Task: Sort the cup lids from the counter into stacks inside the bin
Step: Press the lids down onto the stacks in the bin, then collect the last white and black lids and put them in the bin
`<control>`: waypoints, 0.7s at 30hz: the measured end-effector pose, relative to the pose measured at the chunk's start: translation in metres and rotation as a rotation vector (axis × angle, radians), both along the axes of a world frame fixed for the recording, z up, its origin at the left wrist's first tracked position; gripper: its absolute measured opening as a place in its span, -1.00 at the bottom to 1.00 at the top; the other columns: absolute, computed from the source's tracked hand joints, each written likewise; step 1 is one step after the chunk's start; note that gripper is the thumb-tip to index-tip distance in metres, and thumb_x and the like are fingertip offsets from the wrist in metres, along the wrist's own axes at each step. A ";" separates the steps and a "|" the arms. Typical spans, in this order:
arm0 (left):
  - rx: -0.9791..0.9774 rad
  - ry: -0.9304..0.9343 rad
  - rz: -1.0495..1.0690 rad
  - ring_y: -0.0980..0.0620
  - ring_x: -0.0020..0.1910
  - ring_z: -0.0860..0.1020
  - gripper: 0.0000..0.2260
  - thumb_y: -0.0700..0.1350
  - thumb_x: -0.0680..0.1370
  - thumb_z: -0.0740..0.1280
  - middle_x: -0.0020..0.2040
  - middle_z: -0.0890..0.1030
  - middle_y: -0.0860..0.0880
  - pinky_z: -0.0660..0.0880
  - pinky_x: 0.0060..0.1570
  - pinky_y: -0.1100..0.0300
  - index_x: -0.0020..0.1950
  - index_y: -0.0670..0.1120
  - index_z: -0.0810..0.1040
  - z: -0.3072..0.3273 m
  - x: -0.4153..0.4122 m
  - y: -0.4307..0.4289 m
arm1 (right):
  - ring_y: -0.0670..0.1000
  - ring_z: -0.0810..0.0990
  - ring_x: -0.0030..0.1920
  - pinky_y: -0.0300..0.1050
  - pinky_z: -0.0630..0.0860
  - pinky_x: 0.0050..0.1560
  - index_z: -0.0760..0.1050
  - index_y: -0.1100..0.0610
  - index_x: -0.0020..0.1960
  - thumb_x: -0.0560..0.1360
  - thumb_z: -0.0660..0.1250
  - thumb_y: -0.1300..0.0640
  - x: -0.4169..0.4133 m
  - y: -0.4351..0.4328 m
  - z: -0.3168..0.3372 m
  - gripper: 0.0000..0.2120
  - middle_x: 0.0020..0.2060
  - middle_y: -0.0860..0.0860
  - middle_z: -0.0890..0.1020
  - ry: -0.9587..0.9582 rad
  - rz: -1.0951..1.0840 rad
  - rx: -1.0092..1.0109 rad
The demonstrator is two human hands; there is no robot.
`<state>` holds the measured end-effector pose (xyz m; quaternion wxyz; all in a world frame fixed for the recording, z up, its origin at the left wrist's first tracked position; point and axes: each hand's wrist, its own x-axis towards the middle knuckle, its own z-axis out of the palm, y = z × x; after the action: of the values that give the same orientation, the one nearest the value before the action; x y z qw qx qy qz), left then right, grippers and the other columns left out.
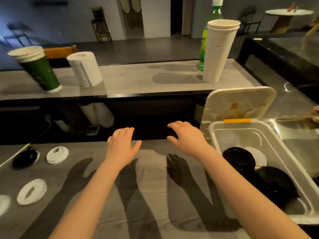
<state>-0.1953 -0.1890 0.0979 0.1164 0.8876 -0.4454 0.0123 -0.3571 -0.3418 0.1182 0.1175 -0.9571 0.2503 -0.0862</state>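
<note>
on the grey counter [155,195] to our left lie one round black plastic cup lid [25,157] and three round white plastic cup lids [57,155], all apart from one another. to the right stands the clear rectangular plastic bin [212,138], its cream hinged cover [240,104] tipped up. inside it we see stacked black lids [239,157] beside a white lid [258,157], with more black lids [276,185] nearer us. our left hand [120,145] hovers above the counter, something pale showing at its fingertips; we cannot tell whether it holds it. our right hand [188,137], fingers spread and holding nothing, hovers just beside the bin.
</note>
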 end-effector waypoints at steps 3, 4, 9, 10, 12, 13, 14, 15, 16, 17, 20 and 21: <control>0.018 0.016 0.050 -0.06 0.44 0.22 -0.49 0.11 0.57 0.21 0.43 0.34 -0.04 0.22 0.34 -0.01 0.46 -0.09 0.27 -0.004 0.034 0.036 | 0.06 0.40 0.31 -0.02 0.47 0.14 0.24 0.03 0.46 0.59 0.18 -0.06 0.042 0.030 -0.007 -0.53 0.35 0.00 0.42 0.016 0.056 0.016; 0.021 0.022 0.062 -0.05 0.44 0.21 -0.49 0.11 0.57 0.20 0.44 0.33 -0.04 0.21 0.35 0.00 0.46 -0.09 0.27 -0.006 0.047 0.048 | 0.06 0.41 0.29 -0.02 0.48 0.13 0.24 0.04 0.46 0.59 0.18 -0.05 0.057 0.041 -0.010 -0.53 0.33 0.00 0.42 0.022 0.070 0.017; 0.067 0.072 0.119 -0.07 0.43 0.21 -0.48 0.11 0.57 0.21 0.44 0.32 -0.06 0.18 0.39 0.04 0.46 -0.10 0.27 -0.022 0.114 0.110 | 0.06 0.43 0.26 -0.02 0.50 0.08 0.26 0.04 0.44 0.58 0.19 -0.06 0.133 0.099 -0.024 -0.53 0.29 0.01 0.44 0.074 0.100 0.033; 0.077 0.072 0.137 -0.08 0.42 0.23 -0.49 0.11 0.57 0.21 0.43 0.33 -0.06 0.19 0.39 0.04 0.45 -0.09 0.28 -0.026 0.128 0.123 | 0.07 0.44 0.25 -0.01 0.51 0.09 0.27 0.05 0.43 0.57 0.19 -0.06 0.148 0.111 -0.027 -0.53 0.29 0.02 0.44 0.093 0.108 0.031; 0.100 0.063 0.167 -0.08 0.41 0.26 -0.50 0.12 0.56 0.21 0.41 0.36 -0.06 0.23 0.36 0.03 0.43 -0.09 0.31 -0.035 0.156 0.149 | 0.08 0.44 0.26 0.03 0.51 0.10 0.28 0.05 0.42 0.57 0.20 -0.07 0.178 0.134 -0.033 -0.54 0.29 0.03 0.45 0.131 0.129 0.025; 0.116 0.064 0.184 -0.08 0.40 0.27 -0.50 0.13 0.56 0.20 0.41 0.37 -0.06 0.24 0.34 0.02 0.43 -0.09 0.31 -0.038 0.168 0.161 | 0.09 0.44 0.26 0.04 0.52 0.10 0.29 0.05 0.42 0.57 0.20 -0.07 0.192 0.145 -0.037 -0.54 0.29 0.04 0.45 0.148 0.140 0.026; 0.133 0.070 0.206 -0.09 0.40 0.27 -0.51 0.13 0.56 0.20 0.40 0.37 -0.06 0.26 0.33 0.00 0.42 -0.08 0.32 -0.042 0.180 0.174 | 0.10 0.43 0.27 0.04 0.52 0.11 0.30 0.06 0.41 0.57 0.19 -0.07 0.206 0.156 -0.040 -0.55 0.29 0.05 0.45 0.165 0.152 0.029; 0.146 0.080 0.230 -0.09 0.39 0.28 -0.52 0.13 0.56 0.20 0.40 0.38 -0.05 0.27 0.31 -0.01 0.41 -0.07 0.32 -0.046 0.191 0.187 | 0.10 0.43 0.27 0.04 0.51 0.12 0.31 0.06 0.41 0.57 0.19 -0.06 0.219 0.168 -0.044 -0.55 0.29 0.06 0.45 0.186 0.167 0.035; 0.155 0.093 0.253 -0.09 0.38 0.28 -0.53 0.12 0.56 0.20 0.39 0.38 -0.05 0.28 0.29 -0.01 0.41 -0.07 0.32 -0.050 0.202 0.199 | 0.11 0.43 0.27 0.03 0.50 0.13 0.31 0.07 0.40 0.57 0.19 -0.06 0.233 0.179 -0.048 -0.56 0.29 0.07 0.45 0.209 0.184 0.047; 0.163 0.104 0.272 -0.10 0.38 0.29 -0.54 0.12 0.57 0.19 0.38 0.39 -0.05 0.29 0.29 -0.02 0.40 -0.07 0.32 -0.054 0.213 0.211 | 0.12 0.43 0.27 0.02 0.48 0.14 0.31 0.07 0.40 0.57 0.20 -0.05 0.245 0.190 -0.054 -0.56 0.30 0.07 0.44 0.233 0.201 0.060; 0.198 0.146 0.325 -0.11 0.38 0.28 -0.52 0.12 0.57 0.18 0.38 0.39 -0.07 0.28 0.29 -0.04 0.43 -0.06 0.29 -0.067 0.243 0.249 | 0.13 0.43 0.27 0.03 0.47 0.15 0.30 0.07 0.40 0.57 0.20 -0.04 0.281 0.225 -0.072 -0.56 0.31 0.08 0.44 0.278 0.254 0.088; 0.212 0.166 0.345 -0.11 0.39 0.28 -0.52 0.12 0.57 0.18 0.39 0.38 -0.08 0.28 0.30 -0.04 0.44 -0.07 0.28 -0.071 0.252 0.262 | 0.14 0.44 0.27 0.04 0.47 0.15 0.31 0.08 0.39 0.56 0.21 -0.03 0.292 0.237 -0.077 -0.57 0.30 0.09 0.44 0.298 0.272 0.093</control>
<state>0.0568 0.0726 0.0268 0.0548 0.9560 -0.2746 -0.0880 -0.0648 -0.1050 0.0415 0.1337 -0.9778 0.1372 0.0845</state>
